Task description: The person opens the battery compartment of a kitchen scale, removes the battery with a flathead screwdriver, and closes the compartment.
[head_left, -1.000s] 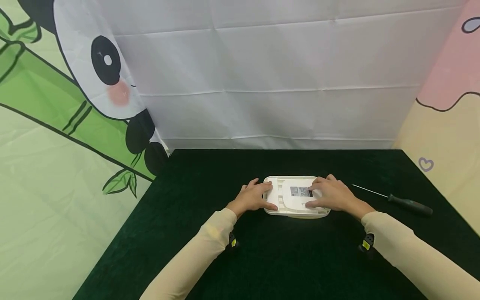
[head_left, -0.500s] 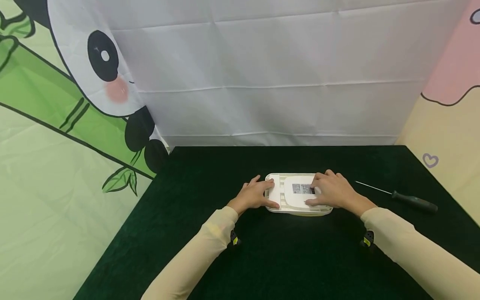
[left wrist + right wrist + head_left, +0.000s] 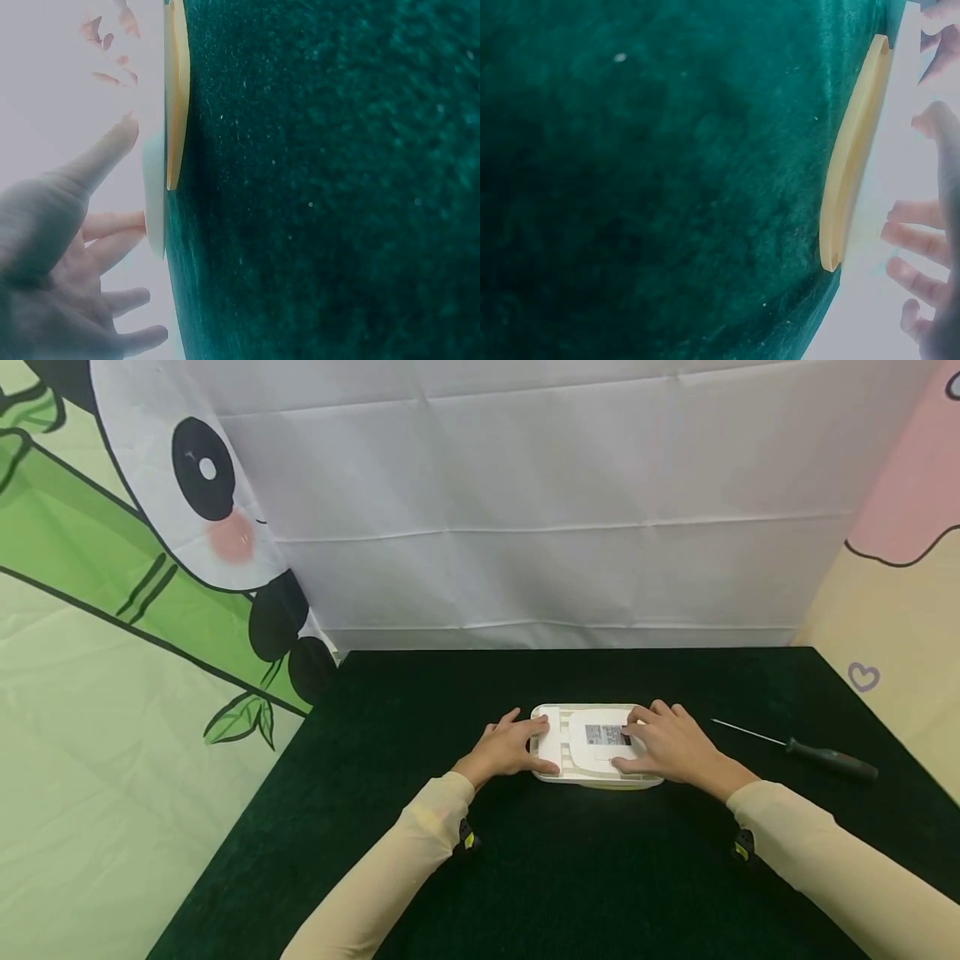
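the left hand (image 3: pixel 504 750) has its thumb and fingers spread wide, thumb tip on the near part and a fingertip on the far part of the left end of a white flat device (image 3: pixel 594 760). the right hand (image 3: pixel 667 747) reaches over the device's right end, thumb apart from the bent fingers, their tips above the raised panel (image 3: pixel 581 747); whether they press or only rest there cannot be told. the device thus lies between the two hands, below their fingertips. a printed label (image 3: pixel 602 735) sits on the panel just left of the right hand's fingers, too small to read. the right hand hides much of the device's right end. glare washes out the white face in both wrist views, so finger contact is hard to make out; a yellow part (image 3: pixel 855 165) shows under the device, on the side facing the dark green cloth (image 3: pixel 600 877). right of the right hand, well apart from the device, lies a screwdriver (image 3: pixel 806 752), tip pointing far left. both pale sleeves (image 3: pixel 405 852) are cut off at the near edge of the head view.
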The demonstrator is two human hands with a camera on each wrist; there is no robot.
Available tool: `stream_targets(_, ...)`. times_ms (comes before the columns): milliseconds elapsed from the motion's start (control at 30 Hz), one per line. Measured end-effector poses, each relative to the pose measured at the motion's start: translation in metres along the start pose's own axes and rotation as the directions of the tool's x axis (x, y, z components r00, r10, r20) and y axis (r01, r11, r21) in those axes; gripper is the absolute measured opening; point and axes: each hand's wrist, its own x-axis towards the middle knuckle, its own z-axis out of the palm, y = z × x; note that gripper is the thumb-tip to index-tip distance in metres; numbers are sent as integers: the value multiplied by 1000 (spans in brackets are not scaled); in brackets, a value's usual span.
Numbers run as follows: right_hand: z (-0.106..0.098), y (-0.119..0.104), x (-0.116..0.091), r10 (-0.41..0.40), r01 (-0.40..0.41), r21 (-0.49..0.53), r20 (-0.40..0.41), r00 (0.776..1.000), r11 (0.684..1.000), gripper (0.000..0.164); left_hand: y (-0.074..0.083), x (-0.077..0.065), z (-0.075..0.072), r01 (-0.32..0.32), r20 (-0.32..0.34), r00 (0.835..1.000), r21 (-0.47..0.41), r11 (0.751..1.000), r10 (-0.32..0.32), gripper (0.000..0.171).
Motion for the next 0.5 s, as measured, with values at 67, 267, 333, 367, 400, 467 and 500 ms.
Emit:
stream_targets(67, 1, 0, -1, -15, 14, -12, -16, 1000, 1000, 64, 1, 0, 0, 0, 0, 1000, 0, 1000, 0, 88)
stream_targets(267, 1, 2, -3, -42, 41, -36, -28, 999, 999, 61, 1, 1, -1, 0, 3, 1000, 4, 1000, 0, 89)
stream_targets(333, 2, 2, -3, -46, 45, -38, -23, 999, 998, 61, 1, 1, -1, 5, 4, 1000, 3, 1000, -5, 89)
stream_targets(367, 3, 2, -3, -49, 48, -38, -23, 999, 998, 61, 1, 1, -1, 8, 4, 1000, 0, 1000, -8, 89)
stream_targets(400, 3, 3, -3, -52, 51, -40, -22, 998, 998, 60, 1, 0, -1, 11, 4, 1000, -1, 1000, -11, 89)
stream_targets(467, 5, 3, -3, -53, 52, -39, -21, 998, 998, 60, 1, 0, -1, 11, 4, 1000, 2, 1000, -11, 88)
stream_targets(500, 5, 3, -3, -55, 54, -40, -20, 998, 998, 60, 1, -1, -1, 11, 3, 1000, 4, 1000, -11, 88)
